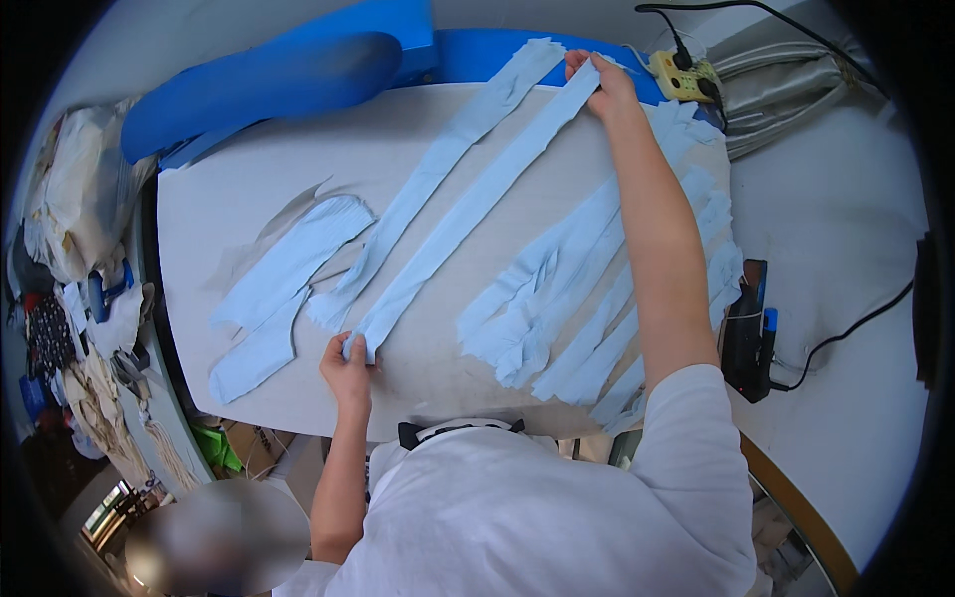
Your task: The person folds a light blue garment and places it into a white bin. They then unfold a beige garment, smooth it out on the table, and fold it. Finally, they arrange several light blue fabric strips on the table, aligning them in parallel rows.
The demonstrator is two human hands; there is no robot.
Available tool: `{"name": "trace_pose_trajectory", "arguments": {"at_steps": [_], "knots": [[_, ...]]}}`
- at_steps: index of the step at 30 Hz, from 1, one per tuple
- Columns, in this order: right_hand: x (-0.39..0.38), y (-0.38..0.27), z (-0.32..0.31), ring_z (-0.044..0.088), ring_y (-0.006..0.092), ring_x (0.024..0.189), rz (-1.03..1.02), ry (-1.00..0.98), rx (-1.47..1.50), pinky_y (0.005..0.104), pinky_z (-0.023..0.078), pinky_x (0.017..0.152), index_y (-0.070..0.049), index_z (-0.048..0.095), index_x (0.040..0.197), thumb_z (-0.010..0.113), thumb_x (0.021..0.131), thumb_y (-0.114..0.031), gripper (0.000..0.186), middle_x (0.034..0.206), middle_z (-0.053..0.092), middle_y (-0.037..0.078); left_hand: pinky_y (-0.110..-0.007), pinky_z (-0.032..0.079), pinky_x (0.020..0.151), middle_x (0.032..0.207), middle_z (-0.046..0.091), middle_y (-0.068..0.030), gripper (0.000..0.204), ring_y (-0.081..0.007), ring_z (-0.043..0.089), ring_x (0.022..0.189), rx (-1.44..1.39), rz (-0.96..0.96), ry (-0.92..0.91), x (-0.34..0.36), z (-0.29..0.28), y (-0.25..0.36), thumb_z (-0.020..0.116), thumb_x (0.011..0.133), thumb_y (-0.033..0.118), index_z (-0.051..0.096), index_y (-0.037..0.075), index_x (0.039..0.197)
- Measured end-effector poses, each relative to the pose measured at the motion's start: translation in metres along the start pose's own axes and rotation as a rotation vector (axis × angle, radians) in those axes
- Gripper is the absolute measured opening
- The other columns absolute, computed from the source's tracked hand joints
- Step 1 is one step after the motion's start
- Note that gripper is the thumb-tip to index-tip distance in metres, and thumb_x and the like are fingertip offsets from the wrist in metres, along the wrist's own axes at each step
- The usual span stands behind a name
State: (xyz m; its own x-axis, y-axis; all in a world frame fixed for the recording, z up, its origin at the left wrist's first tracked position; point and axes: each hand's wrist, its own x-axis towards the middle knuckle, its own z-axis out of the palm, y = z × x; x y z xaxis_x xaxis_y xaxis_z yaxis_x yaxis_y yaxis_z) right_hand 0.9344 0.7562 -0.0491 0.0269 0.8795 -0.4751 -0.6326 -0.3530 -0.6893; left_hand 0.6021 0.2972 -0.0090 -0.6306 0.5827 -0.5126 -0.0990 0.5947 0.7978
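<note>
Across the pale grey, cloth-covered tabletop [418,403], a long, narrow light-blue fabric strip [477,209] is held on a slant, its near end left of the middle of the near edge and its far end at the far edge, toward the far right corner. By the left hand [348,370], the near end is pinched between closed fingers, with the thumb laid over the cloth. By the right hand [601,88], the far end is gripped in curled fingers; how tightly they are pressed together cannot be told. Between the two hands the strip is drawn nearly straight; whether its middle is lifted off the tabletop cannot be made out.

Very little weight is to be expected, and no stiffness: the cloth is judged thin, limp and easily creased. Its uneven long edges look raw, so fraying may be caused by pulling there. A hold is best taken at both short ends, across the full width, with light, even tension; if one end alone were gripped, twisting or sagging would be likely.

Just beside it, toward the left edge, a second light-blue fabric strip [423,179] is laid loose. Toward the right edge, rumpled light-blue fabric strips [537,289] are spread in overlapping layers.
</note>
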Motion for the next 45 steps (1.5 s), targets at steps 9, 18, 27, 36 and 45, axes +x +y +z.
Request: {"name": "trace_pose_trajectory", "arguments": {"at_steps": [9, 18, 27, 36, 45], "knots": [[0.082, -0.006, -0.044, 0.061, 0.0359, 0.100, 0.004, 0.101, -0.025, 0.0490, 0.051, 0.088, 0.004, 0.042, 0.125, 0.055, 0.093, -0.008, 0.037, 0.113, 0.056, 0.022, -0.035, 0.050, 0.061, 0.068, 0.063, -0.0142, 0.024, -0.0223, 0.061, 0.060, 0.488, 0.249, 0.115, -0.001, 0.003, -0.006, 0.063, 0.085, 0.016, 0.061, -0.004, 0.097], [-0.076, 0.013, -0.044, 0.064, 0.0222, 0.098, -0.772, 0.117, -1.247, 0.0327, 0.048, 0.089, -0.001, 0.063, 0.111, 0.066, 0.086, -0.025, 0.035, 0.107, 0.067, 0.012, -0.042, 0.046, 0.078, 0.098, 0.058, -0.0185, 0.016, -0.0350, 0.057, 0.089, 0.635, 0.583, 0.276, 0.049, -0.050, 0.011, 0.059, 0.082, 0.000, 0.063, -0.002, 0.097], [-0.396, 0.216, 0.005, 0.060, 0.0120, 0.067, -0.171, -0.458, -1.062, 0.0275, 0.049, 0.064, -0.002, 0.066, 0.099, 0.062, 0.089, -0.013, 0.016, 0.080, 0.067, 0.007, -0.041, 0.041, 0.086, 0.108, 0.058, -0.0126, 0.025, -0.0307, 0.052, 0.103, 0.782, 0.984, 0.011, 0.090, -0.060, 0.046, 0.068, 0.078, 0.009, 0.063, 0.004, 0.101], [-0.476, 0.254, -0.025, 0.065, 0.0125, 0.075, 0.226, -0.376, -1.054, 0.0253, 0.052, 0.068, 0.002, 0.064, 0.102, 0.058, 0.092, -0.010, 0.017, 0.088, 0.069, 0.008, -0.043, 0.040, 0.083, 0.100, 0.062, -0.0162, 0.032, -0.0307, 0.057, 0.098, 0.853, 0.825, -0.196, 0.076, -0.027, 0.039, 0.073, 0.074, 0.016, 0.062, 0.001, 0.100], [-0.483, 0.267, -0.039, 0.064, 0.0121, 0.060, 0.168, -0.228, -0.941, 0.0260, 0.051, 0.059, 0.001, 0.064, 0.098, 0.058, 0.091, -0.013, 0.017, 0.076, 0.068, 0.008, -0.038, 0.050, 0.075, 0.086, 0.068, -0.0214, 0.026, -0.0344, 0.066, 0.080, 0.448, 0.557, -0.194, 0.089, -0.036, 0.010, 0.070, 0.076, 0.015, 0.066, -0.003, 0.094]]}}
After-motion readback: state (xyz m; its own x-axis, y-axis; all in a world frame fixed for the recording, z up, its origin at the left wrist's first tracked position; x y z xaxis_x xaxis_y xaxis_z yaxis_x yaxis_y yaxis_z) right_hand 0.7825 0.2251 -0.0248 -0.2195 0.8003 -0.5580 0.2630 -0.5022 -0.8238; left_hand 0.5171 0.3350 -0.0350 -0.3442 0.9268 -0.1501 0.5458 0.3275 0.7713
